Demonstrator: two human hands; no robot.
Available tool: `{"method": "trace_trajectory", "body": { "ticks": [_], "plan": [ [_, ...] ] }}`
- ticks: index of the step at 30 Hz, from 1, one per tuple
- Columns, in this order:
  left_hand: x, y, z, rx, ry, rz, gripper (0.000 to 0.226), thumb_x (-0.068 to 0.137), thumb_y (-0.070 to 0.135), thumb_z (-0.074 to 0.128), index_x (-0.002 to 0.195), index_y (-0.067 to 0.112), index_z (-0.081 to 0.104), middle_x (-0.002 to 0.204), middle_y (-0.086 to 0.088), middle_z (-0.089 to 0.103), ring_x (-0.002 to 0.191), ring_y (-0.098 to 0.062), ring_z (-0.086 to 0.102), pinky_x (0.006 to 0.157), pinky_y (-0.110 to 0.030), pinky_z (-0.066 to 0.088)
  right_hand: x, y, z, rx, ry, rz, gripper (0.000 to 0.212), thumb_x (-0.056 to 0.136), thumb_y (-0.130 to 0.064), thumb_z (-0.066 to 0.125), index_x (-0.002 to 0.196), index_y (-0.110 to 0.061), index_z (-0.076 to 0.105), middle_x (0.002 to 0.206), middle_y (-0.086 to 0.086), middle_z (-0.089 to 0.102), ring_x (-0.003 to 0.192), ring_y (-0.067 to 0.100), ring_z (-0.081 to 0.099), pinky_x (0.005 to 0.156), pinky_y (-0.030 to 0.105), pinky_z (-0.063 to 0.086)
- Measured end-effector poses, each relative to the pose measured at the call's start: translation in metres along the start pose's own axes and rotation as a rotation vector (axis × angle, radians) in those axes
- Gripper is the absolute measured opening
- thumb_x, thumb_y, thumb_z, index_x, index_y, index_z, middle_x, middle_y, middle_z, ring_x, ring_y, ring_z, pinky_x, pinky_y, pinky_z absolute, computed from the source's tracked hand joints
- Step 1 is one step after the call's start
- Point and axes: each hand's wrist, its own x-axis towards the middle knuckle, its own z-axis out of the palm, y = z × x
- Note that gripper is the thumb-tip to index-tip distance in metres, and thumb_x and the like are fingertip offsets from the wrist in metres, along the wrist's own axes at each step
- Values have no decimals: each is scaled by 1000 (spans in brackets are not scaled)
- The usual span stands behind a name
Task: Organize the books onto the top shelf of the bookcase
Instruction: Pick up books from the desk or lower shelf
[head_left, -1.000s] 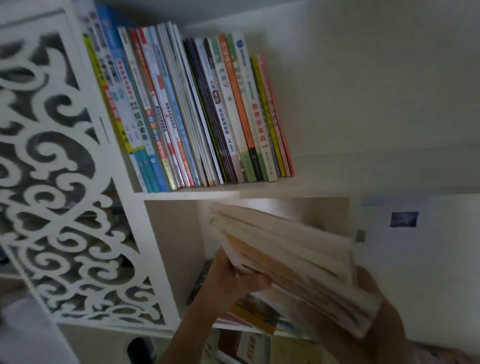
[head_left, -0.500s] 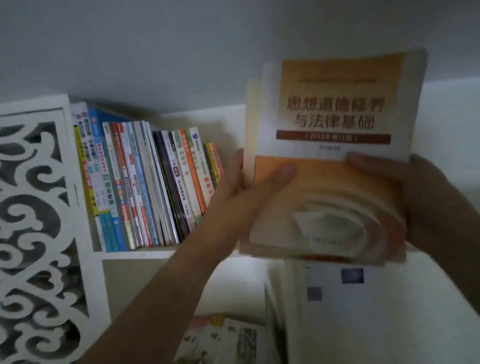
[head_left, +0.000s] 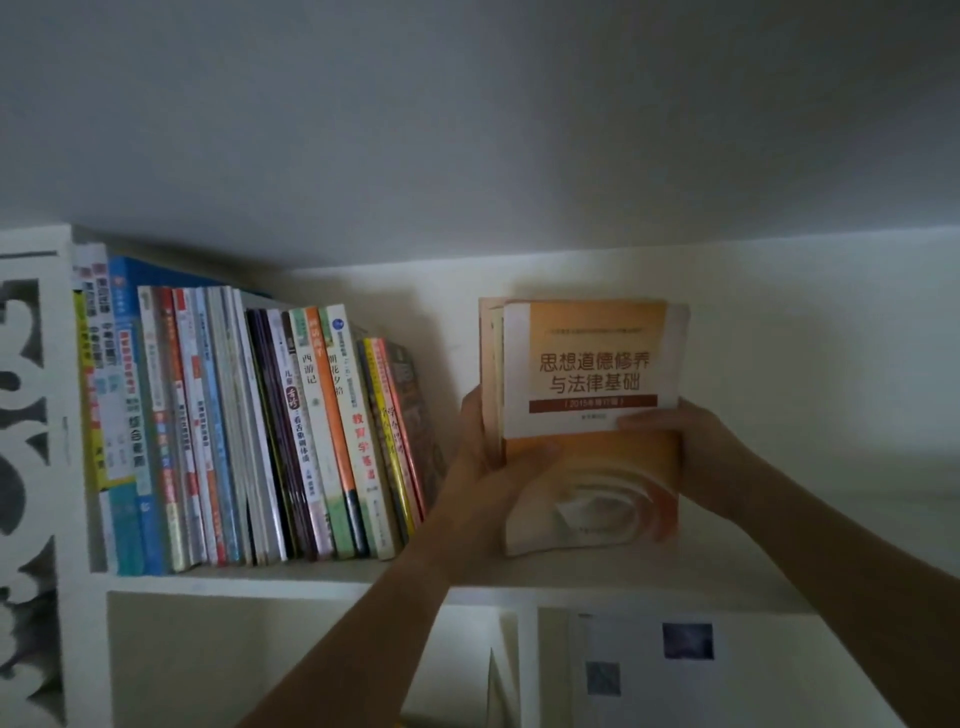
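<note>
Nearest the camera, two bare arms reach up from below. The left hand (head_left: 485, 457) grips the left side of a small bunch of books (head_left: 587, 421), with the thumb curled across the orange front cover. The right hand (head_left: 691, 447) holds the right side, its fingers pinching the cover edge. The bunch stands upright, front cover facing out, and its bottom looks to be at or just above the top shelf (head_left: 322, 574).

A gap lies between the bunch and the row of books (head_left: 260, 431) already standing on the left. That row leans to the left.

What could go wrong: the bunch holds several books, so if one hand lets go early, the loose ones may fan out and tip over. The books face front, not spine out, so they probably need a turn, and a corner could bump the leaning row.

The shelf's front lip is close to the books' bottoms, so they could slide off. There is plenty of bare shelf to the right, and open space above up to the wall (head_left: 467, 130).
</note>
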Motion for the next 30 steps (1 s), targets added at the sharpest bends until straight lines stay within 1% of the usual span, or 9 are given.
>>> {"method": "trace_trajectory", "body": {
  "ticks": [5,9,12,14,17,20,23,26,30],
  "plan": [
    [6,-10,1,183,154,13,89,75,21,93,144,28,38,129,3,68,118,-21,69,91,-50,60,6,9,-4,34,28,6,58,68,-7,70,126,-10,65,119,14,73,106,35,71,90,47,54],
    [4,-15,2,341,161,-9,80,78,30,89,134,43,34,120,26,63,112,4,64,86,-29,61,2,20,6,23,83,22,36,74,-2,59,107,-11,72,97,13,78,78,27,76,75,41,54],
    [-3,-12,10,544,212,53,70,84,39,83,132,39,32,110,31,62,95,18,63,75,-12,57,9,24,8,-37,120,66,30,86,-1,57,110,-10,72,99,14,78,79,28,76,76,40,54],
    [-8,-8,16,770,321,155,62,87,54,73,130,32,33,111,30,60,84,12,66,63,-5,52,14,29,10,-208,173,73,39,87,-17,69,126,-13,64,112,13,75,92,27,74,80,38,55],
    [-16,-8,19,1037,517,235,57,91,73,50,121,28,31,115,10,70,82,-8,74,53,-5,47,21,40,19,-635,281,21,97,64,-60,86,138,-20,40,113,7,65,97,23,67,81,35,52],
    [-21,-7,19,1126,643,203,51,95,68,52,117,27,30,109,0,74,80,-15,76,54,-4,37,17,51,45,-755,201,12,59,83,-52,75,125,-32,38,98,1,65,84,20,67,67,33,53],
    [-24,-8,18,1230,660,180,47,98,52,58,126,22,35,109,-4,74,80,-16,76,57,-11,45,21,60,75,-543,-2,110,29,102,-33,56,127,-37,43,104,0,70,84,20,73,60,28,58],
    [-29,-11,10,1323,613,171,60,92,48,58,137,13,40,114,-6,71,83,-15,75,57,-14,50,24,55,89,-442,-103,163,36,98,-26,56,130,-39,48,108,6,72,91,23,74,67,32,60],
    [-35,-9,-5,1354,495,186,86,84,54,61,151,15,22,131,-3,61,99,-15,72,69,-16,56,27,52,90,-363,-182,167,59,62,-28,59,120,-38,54,117,12,68,106,32,67,89,52,59]
  ]
}}
